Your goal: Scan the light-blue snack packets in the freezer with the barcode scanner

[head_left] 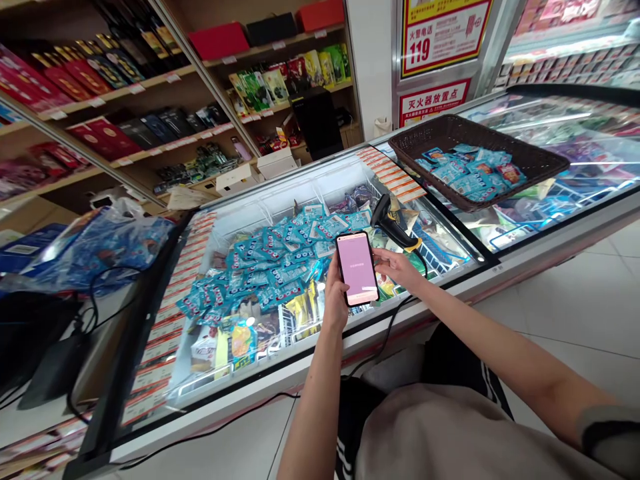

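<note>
A smartphone [359,270] with a pink-lilac screen is held upright above the front edge of a glass-topped freezer [240,387]. My left hand [335,293] grips it along its left side, thumb over the lower edge. On the other side my right hand [397,268] has its fingers against the phone's right edge; the fingertips are partly hidden behind it. Just beyond the right hand lies a black barcode scanner [395,223] with a yellow accent and a cable. Many small blue packets [275,257] are spread over the glass to the left of the phone.
A dark woven basket [543,157] with more blue packets stands on the adjoining freezer at right. A clear plastic bag [133,233] of blue packets sits at left. A black cable [387,333] hangs over the front edge. Stocked shelves [145,90] line the back.
</note>
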A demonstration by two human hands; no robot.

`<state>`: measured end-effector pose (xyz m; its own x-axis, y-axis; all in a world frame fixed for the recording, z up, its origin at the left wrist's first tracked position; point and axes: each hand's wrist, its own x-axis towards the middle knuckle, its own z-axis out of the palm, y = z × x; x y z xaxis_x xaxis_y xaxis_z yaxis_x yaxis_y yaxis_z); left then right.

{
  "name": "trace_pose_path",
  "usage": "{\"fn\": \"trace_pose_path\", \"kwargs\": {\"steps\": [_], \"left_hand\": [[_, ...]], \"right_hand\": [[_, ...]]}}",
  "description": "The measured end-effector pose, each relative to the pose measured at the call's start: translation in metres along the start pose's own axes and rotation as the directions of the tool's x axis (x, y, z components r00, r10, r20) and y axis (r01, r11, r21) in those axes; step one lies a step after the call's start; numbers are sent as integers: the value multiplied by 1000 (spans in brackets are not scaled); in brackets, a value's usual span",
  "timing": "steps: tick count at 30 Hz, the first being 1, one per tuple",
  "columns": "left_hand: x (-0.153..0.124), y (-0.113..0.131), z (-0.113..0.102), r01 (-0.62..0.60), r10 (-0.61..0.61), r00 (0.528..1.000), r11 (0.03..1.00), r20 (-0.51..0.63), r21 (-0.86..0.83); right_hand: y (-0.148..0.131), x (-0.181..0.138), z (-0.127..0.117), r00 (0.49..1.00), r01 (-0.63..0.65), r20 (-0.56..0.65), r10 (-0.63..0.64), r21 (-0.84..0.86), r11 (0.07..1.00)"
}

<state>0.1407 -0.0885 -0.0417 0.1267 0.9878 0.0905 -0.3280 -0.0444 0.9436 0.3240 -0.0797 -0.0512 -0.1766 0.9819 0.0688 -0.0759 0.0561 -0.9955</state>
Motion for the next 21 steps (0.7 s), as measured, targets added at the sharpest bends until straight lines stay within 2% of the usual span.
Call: {"fn": "trace_pose_path", "kwargs": {"steps": [10,21], "left_hand": [[-1,3,2,-21,21,1000,1000,12,-1],[-2,3,2,-14,14,1000,1000,10,-19]], "right_hand": [[4,0,-1,1000,3,15,-4,24,1000],[1,-1,0,1000,6,5,-6,-26,1000]]}}
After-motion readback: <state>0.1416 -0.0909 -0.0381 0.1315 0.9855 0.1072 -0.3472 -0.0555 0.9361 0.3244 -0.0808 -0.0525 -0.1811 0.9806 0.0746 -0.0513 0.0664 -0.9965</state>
